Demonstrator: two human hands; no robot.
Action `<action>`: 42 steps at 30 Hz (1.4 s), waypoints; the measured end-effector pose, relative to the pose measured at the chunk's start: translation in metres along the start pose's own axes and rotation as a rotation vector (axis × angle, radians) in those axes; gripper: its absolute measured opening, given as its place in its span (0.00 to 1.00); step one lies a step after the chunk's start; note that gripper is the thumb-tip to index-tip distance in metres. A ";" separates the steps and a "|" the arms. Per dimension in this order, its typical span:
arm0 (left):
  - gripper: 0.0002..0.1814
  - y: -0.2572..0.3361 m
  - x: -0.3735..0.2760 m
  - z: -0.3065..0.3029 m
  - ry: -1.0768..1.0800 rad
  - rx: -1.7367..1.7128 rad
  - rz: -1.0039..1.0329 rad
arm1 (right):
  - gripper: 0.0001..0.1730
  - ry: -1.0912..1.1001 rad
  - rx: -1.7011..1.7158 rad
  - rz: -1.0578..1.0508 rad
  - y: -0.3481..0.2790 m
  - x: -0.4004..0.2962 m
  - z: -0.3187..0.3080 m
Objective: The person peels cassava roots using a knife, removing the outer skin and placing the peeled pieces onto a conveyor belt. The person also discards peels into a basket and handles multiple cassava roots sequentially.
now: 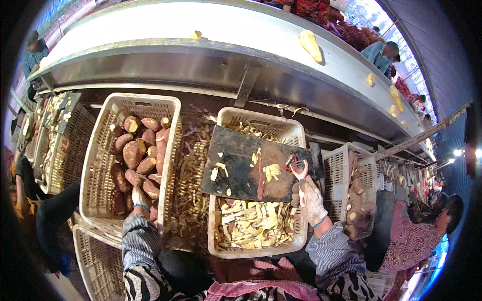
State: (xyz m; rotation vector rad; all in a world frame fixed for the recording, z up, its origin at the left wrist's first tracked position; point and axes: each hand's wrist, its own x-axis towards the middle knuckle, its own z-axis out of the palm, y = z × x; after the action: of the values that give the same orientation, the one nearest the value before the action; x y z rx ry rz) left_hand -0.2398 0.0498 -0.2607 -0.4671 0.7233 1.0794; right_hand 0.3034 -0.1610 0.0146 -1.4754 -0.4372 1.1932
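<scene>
My left hand [139, 196], in a pale glove with a blue band at the wrist, reaches into a plastic crate [87, 158] and rests on unpeeled sweet potatoes [134, 153]; whether its fingers grip one is hidden. In my right hand [311, 201], gloved too, is a Y-shaped peeler [300, 171], its head pointing up over the right end of a dark board [235, 150]. The board lies across a second crate [303, 240] filled with pale peelings [256, 225]. Scraps of peel [272, 172] are scattered on the board.
Beyond the crates runs a long metal-edged conveyor [263, 37] carrying peeled sweet potatoes [311, 46]. Peelings [192, 177] cover the ground between the crates. More crates [337, 180] stand on both sides. Co-workers sit at right [418, 233] and left [56, 214]; others are across the conveyor.
</scene>
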 end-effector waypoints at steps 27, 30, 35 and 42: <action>0.37 -0.255 -0.272 0.196 -0.663 0.321 0.177 | 0.14 0.360 -1.967 -0.466 0.008 0.057 -0.011; 0.39 -0.251 -0.238 0.170 -0.961 0.156 -0.064 | 0.18 0.232 -1.988 -0.428 -0.007 0.058 -0.010; 0.47 -0.246 -0.213 0.167 -0.895 -0.112 -0.348 | 0.24 0.088 -2.029 -0.324 -0.017 0.055 -0.007; 0.39 -0.259 -0.240 0.193 -0.719 0.287 -0.008 | 0.27 0.167 -1.350 -0.783 -0.022 0.025 -0.003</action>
State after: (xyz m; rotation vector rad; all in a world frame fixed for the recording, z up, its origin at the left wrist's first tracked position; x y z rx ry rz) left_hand -0.0139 -0.0786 0.0463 0.1711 0.2247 1.0206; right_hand 0.3241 -0.1362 0.0231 -2.1070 -1.7182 0.0005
